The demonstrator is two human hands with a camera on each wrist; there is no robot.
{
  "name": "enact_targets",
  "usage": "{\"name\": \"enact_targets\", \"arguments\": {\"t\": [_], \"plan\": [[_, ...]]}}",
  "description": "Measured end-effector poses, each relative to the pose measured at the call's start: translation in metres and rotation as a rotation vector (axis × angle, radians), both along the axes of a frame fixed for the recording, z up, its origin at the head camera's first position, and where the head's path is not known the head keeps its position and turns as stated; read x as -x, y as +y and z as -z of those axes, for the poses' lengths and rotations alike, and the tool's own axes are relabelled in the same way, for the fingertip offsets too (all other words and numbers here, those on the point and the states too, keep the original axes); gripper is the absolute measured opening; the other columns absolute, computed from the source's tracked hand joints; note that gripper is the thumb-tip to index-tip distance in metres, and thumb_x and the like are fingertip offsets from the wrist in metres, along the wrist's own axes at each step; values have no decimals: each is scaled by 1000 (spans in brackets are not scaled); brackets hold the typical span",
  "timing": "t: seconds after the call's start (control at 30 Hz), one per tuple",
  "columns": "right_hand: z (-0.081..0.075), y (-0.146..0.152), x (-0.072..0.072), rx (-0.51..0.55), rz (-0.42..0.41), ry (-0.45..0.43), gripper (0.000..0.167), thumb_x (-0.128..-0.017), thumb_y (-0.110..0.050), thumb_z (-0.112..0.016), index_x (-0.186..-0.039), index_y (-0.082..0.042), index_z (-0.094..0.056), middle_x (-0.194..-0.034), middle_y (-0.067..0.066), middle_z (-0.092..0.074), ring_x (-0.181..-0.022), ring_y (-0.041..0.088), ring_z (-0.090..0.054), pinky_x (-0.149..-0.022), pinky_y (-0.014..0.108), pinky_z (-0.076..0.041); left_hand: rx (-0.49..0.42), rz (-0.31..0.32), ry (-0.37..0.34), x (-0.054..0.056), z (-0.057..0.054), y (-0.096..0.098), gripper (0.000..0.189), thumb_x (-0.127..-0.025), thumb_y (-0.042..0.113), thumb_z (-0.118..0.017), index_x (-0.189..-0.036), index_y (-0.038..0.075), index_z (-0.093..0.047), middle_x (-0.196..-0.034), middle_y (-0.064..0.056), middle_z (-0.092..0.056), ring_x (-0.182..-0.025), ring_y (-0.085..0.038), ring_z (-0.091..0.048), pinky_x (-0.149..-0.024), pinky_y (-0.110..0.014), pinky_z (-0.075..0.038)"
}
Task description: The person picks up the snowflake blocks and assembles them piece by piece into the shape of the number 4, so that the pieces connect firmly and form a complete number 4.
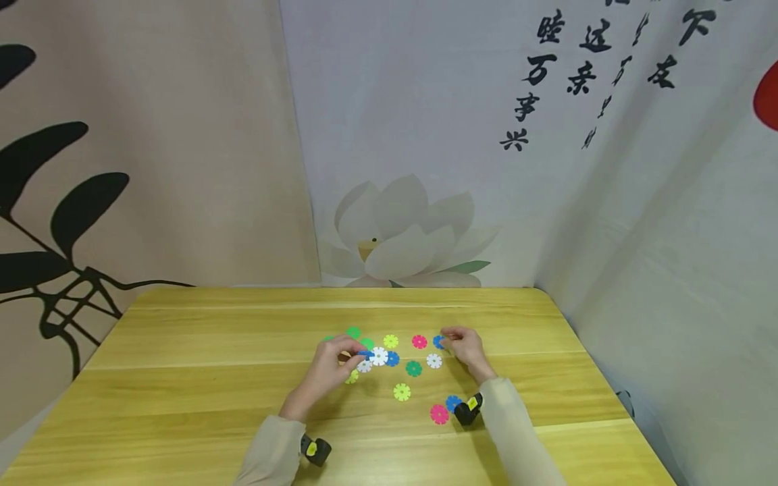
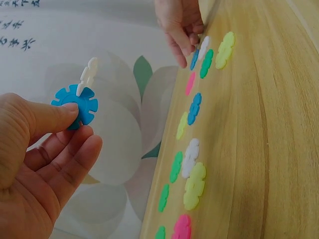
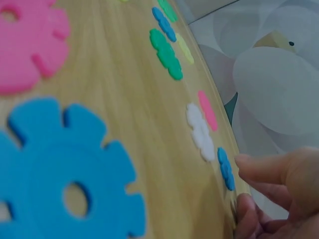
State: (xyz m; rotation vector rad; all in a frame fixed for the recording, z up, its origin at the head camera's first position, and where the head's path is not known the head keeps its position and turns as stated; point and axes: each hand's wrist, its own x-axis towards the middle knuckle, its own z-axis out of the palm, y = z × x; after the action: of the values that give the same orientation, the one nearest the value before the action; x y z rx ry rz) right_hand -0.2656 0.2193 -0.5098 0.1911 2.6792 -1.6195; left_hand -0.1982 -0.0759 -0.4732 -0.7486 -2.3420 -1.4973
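Observation:
Between thumb and fingers, my left hand (image 2: 55,144) pinches a blue notched plastic disc (image 2: 84,107), held above the table. A white notched disc (image 2: 88,75) is slotted into its edge at an angle. Over at the right, my right hand (image 1: 464,345) reaches down to a blue disc (image 3: 226,169) lying flat near the table's far edge. Thumb and fingers are apart there, with nothing seen between them; whether a fingertip touches the disc, I cannot tell. Close by lie a white disc (image 1: 434,361) and a pink disc (image 1: 419,342).
Several more notched discs lie spread on the wooden table (image 1: 182,378), among them a green disc (image 1: 414,368) and a yellow disc (image 1: 402,392). Nearer the right forearm lie a pink disc (image 3: 30,45) and a blue disc (image 3: 45,169). A printed curtain (image 1: 413,101) hangs behind.

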Motion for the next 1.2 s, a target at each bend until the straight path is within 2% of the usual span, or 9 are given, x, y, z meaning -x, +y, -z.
{"name": "enact_targets", "arguments": {"t": [0.17, 0.47, 0.83, 0.93, 1.07, 1.2], "plan": [[0, 1, 1, -35, -15, -2, 25, -79, 2, -70, -104, 5, -67, -91, 13, -62, -78, 18, -48, -61, 21, -42, -8, -5, 3, 0, -1, 1, 6, -78, -7, -70, -83, -5, -68, -83, -10, -66, -72, -20, -63, -60, -19, -55], [2, 3, 4, -124, -25, -1, 23, -75, 1, -75, -97, 3, -69, -81, 9, -60, -71, 17, -48, -59, 23, -41, -13, -6, 14, 1, 2, -1, 4, -81, -2, -70, -82, -4, -67, -82, -12, -65, -72, -18, -63, -60, -20, -55], [-4, 1, 4, -158, -26, -46, 22, -74, 2, -75, -91, 6, -61, -78, 8, -55, -68, 17, -47, -57, 22, -42, -12, -1, 15, 2, 3, -1, 6, -79, -8, -69, -81, -3, -68, -82, -10, -66, -70, -19, -63, -59, -22, -56], [-3, 1, 5, -153, -17, -32, 23, -74, 2, -75, -91, 4, -60, -79, 9, -55, -69, 18, -48, -57, 23, -42, -13, 3, 15, 2, 3, -1, 6, -79, -8, -69, -82, -3, -68, -82, -10, -65, -70, -19, -63, -59, -23, -56], [1, 3, 5, -152, -13, 33, 21, -74, 4, -74, -89, 3, -60, -78, 9, -56, -69, 17, -50, -58, 23, -43, -14, 11, 10, 2, 4, -1, 2, -80, -4, -69, -82, -5, -67, -81, -11, -65, -70, -20, -63, -59, -27, -57], [5, 4, 3, -130, -3, 86, 15, -76, 6, -71, -87, 3, -61, -75, 7, -56, -66, 15, -49, -56, 22, -43, -7, 12, 1, 2, 4, -2, 7, -83, 0, -69, -82, -6, -66, -82, -12, -65, -71, -20, -63, -60, -28, -57]]}}
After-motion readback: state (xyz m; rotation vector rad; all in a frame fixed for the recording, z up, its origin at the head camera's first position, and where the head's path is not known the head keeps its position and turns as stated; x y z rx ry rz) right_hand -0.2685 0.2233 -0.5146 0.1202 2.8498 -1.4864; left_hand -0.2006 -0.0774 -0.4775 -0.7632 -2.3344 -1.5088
